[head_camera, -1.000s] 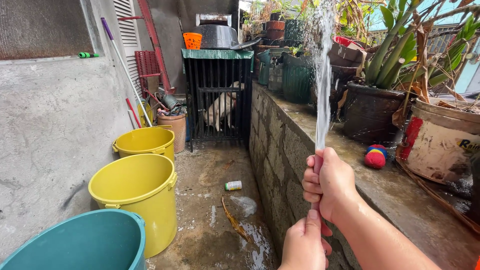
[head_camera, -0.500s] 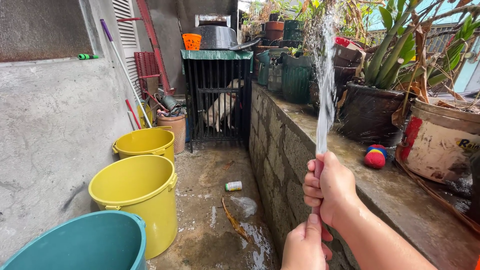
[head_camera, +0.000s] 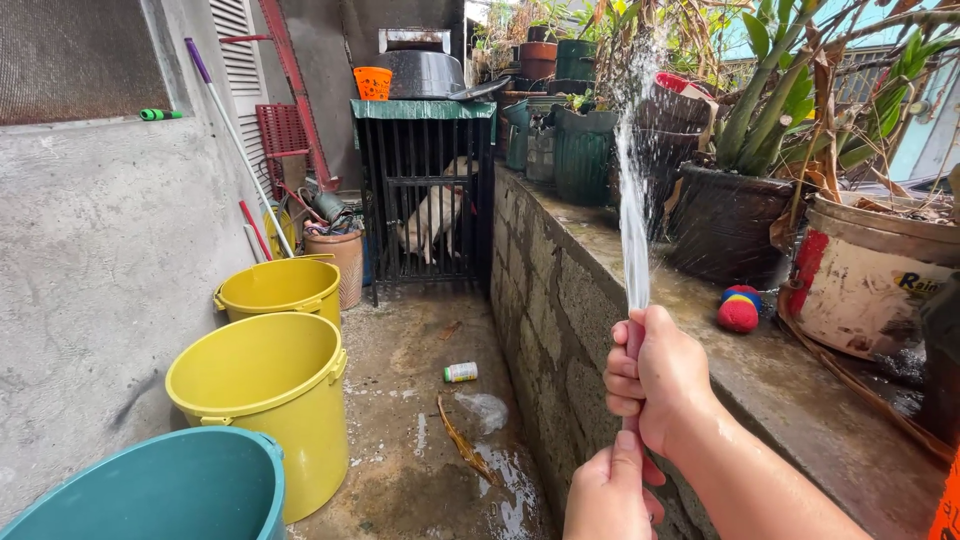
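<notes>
Both hands gripped the thin reddish hose (head_camera: 635, 340) — right hand (head_camera: 662, 378) near its tip, left hand (head_camera: 612, 492) just below — beside the grey block ledge (head_camera: 560, 300). The watering step looked underway: spray (head_camera: 632, 200) rose toward the dark round plant pot (head_camera: 725, 215). Sweeping along the pots would come next.

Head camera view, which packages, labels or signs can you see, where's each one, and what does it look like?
Small can: lying on its side on the wet concrete floor beside the block wall, a cylinder with a green and white label.
Large bucket: on the ledge at right, used as a planter, round, dirty white with a red patch and a yellow printed label.
No signs or screens in view.
</notes>
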